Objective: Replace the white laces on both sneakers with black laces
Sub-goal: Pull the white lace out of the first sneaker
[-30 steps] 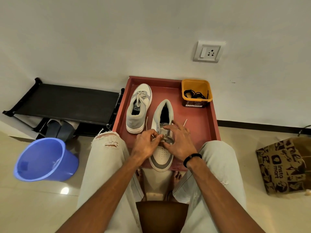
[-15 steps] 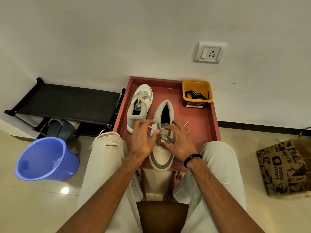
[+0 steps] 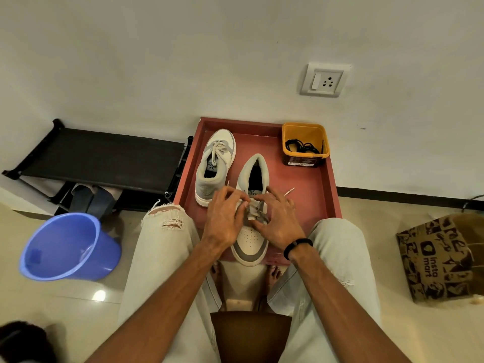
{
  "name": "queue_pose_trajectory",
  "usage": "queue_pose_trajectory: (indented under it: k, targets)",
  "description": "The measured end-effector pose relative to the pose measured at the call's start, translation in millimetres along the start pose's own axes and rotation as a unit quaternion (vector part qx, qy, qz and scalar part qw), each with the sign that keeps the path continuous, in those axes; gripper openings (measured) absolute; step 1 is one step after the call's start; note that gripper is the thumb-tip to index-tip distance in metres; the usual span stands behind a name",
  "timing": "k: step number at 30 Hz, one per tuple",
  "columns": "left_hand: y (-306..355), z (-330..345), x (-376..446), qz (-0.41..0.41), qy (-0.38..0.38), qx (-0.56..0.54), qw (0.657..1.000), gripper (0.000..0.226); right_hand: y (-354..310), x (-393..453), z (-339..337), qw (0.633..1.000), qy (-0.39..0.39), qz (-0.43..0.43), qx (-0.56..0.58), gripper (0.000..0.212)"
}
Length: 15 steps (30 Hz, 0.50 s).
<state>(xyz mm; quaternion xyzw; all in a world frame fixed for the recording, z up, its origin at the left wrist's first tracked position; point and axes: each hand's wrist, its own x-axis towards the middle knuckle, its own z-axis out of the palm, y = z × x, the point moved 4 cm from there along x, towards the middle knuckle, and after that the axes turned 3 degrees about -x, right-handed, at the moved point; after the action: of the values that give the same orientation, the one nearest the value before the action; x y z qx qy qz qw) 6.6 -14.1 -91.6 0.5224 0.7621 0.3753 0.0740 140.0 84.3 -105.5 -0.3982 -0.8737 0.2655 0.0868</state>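
Two white and grey sneakers lie on a red tray (image 3: 324, 195). The near sneaker (image 3: 250, 241) points its toe at me, and its white lace (image 3: 255, 212) is loosened over the tongue. My left hand (image 3: 222, 218) and my right hand (image 3: 277, 221) sit on either side of it, each pinching the white lace with curled fingers. One lace end (image 3: 289, 191) sticks out past my right hand. The far sneaker (image 3: 214, 166) stands to the left with its white lace tied. Black laces (image 3: 303, 147) lie coiled in a yellow tub (image 3: 305, 132) at the tray's back right.
A blue bucket (image 3: 68, 247) stands on the floor at my left. A black low rack (image 3: 104, 158) with shoes under it runs along the wall. A brown paper bag (image 3: 440, 258) sits at my right. My knees flank the tray's near edge.
My left hand went up off the lace with fingers spread, then came back down onto it. The right hand stayed on the sneaker, and the lace looks looser.
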Motion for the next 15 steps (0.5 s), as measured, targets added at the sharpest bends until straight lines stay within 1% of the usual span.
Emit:
queue_pose_trajectory:
  k: [2, 6, 7, 9, 10, 11, 13, 15]
  targets:
    - [-5, -5, 3, -0.034, 0.029, -0.043, 0.998, 0.018, 1, 0, 0, 1.0, 0.003, 0.002, 0.005, 0.063]
    - [-11, -18, 5, -0.119, 0.125, -0.095, 0.98, 0.012, 2, 0, 0, 1.0, -0.004, 0.003, 0.019, 0.063]
    - [-14, -20, 4, -0.145, 0.14, -0.099, 0.974, 0.012, 2, -1, 0, 1.0, -0.004, 0.002, 0.021, 0.063]
    - [-17, -22, 2, -0.182, 0.146, -0.097, 0.967, 0.016, 2, -1, 0, 1.0, -0.002, 0.0, 0.022, 0.063]
    - [-17, -21, 2, -0.177, 0.138, -0.084, 0.971, 0.021, 2, -1, -1, 1.0, 0.0, -0.001, 0.021, 0.063]
    - [-14, -20, 3, -0.154, 0.123, -0.061, 0.978, 0.025, 2, -1, -1, 1.0, 0.002, -0.002, 0.021, 0.063]
    - [-6, -15, 4, -0.084, 0.07, -0.009, 0.994, 0.027, 2, -1, 0, 1.0, 0.001, 0.001, 0.024, 0.064]
    - [2, -6, 3, -0.013, 0.017, 0.035, 0.999, 0.026, 2, -1, 1, 1.0, 0.003, 0.005, 0.024, 0.067]
